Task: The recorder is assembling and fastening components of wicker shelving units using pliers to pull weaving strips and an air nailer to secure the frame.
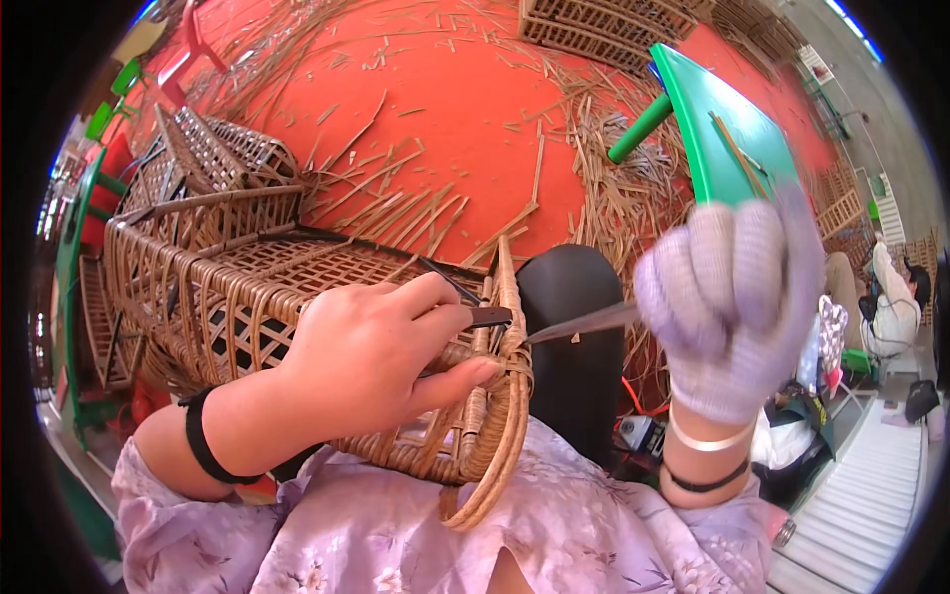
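The left hand (386, 346) pinches a dark piece (490, 317) at the corner of the basket (188, 282), which spreads toward nine o'clock. At three, the gloved right hand (732, 297) clutches a greyish strip (584, 323); I'd brace that corner firmly and keep bare skin clear.

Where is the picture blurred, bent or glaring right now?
Head view: the gloved right hand is blurred, the bare left hand crisper; head view: fisheye curvature bends the white slatted surface at lower right; head view: a light strip glares at upper right, and the corners are black.
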Tool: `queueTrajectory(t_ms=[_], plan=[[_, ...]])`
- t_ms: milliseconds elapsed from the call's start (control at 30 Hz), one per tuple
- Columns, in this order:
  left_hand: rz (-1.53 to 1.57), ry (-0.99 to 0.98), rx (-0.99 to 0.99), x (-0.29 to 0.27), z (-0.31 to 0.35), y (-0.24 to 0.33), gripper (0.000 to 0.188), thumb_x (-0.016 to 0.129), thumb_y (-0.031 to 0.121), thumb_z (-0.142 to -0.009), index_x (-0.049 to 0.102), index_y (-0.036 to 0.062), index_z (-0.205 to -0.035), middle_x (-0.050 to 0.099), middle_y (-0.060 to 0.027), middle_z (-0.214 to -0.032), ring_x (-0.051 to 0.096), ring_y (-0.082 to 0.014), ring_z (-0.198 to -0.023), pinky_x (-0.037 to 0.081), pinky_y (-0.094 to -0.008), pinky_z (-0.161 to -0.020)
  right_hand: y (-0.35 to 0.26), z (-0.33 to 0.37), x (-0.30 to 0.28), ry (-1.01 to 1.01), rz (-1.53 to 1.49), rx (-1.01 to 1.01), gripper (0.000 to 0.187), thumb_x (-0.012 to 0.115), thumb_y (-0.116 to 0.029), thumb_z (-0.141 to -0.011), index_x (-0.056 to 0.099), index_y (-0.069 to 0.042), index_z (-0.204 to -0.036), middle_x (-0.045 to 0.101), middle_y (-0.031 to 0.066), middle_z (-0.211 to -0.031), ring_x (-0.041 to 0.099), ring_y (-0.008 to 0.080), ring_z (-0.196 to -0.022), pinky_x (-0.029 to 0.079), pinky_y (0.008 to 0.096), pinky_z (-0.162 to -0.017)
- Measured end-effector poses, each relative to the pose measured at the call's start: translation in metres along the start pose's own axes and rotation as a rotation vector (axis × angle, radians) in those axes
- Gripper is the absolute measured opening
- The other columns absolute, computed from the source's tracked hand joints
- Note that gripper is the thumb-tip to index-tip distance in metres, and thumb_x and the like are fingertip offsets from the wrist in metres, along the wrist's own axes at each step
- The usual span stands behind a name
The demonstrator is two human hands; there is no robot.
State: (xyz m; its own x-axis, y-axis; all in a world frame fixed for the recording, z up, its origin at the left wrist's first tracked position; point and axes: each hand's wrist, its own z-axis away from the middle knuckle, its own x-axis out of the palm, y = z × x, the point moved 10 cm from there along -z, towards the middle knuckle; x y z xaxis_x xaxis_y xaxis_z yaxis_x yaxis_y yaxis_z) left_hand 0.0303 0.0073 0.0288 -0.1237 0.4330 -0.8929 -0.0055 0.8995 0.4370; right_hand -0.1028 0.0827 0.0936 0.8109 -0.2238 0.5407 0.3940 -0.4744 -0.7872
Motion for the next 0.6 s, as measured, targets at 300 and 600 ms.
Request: queueTrajectory(t_ms=[300,600], plan=[[-0.023,-0.050,0.008,0.000,-0.004,0.004,0.036,0.066,0.039,-0.083,0.067,0.0058,-0.098,0.062,-0.0058,-0.097,0.063,-0.0252,-0.066,0.050,-0.0358,-0.057,0.068,0.001,-0.116,0.269,-0.683,0.279,0.049,0.033,-0.026,-0.101,0.040,-0.017,-0.053,0.029,-0.0025,-0.046,0.031,0.0098,-0.042,0.030,0.0260,-0.048],[-0.043,-0.040,-0.009,0.001,-0.008,-0.001,0.038,0.064,0.041,-0.084,0.067,0.0067,-0.100,0.063,-0.0062,-0.097,0.064,-0.0254,-0.071,0.051,-0.0353,-0.058,-0.002,0.024,-0.090,0.187,-0.420,-0.114,0.038,0.046,-0.017,-0.097,0.041,-0.015,-0.060,0.034,-0.0024,-0.055,0.035,0.0088,-0.048,0.029,0.0269,-0.053]])
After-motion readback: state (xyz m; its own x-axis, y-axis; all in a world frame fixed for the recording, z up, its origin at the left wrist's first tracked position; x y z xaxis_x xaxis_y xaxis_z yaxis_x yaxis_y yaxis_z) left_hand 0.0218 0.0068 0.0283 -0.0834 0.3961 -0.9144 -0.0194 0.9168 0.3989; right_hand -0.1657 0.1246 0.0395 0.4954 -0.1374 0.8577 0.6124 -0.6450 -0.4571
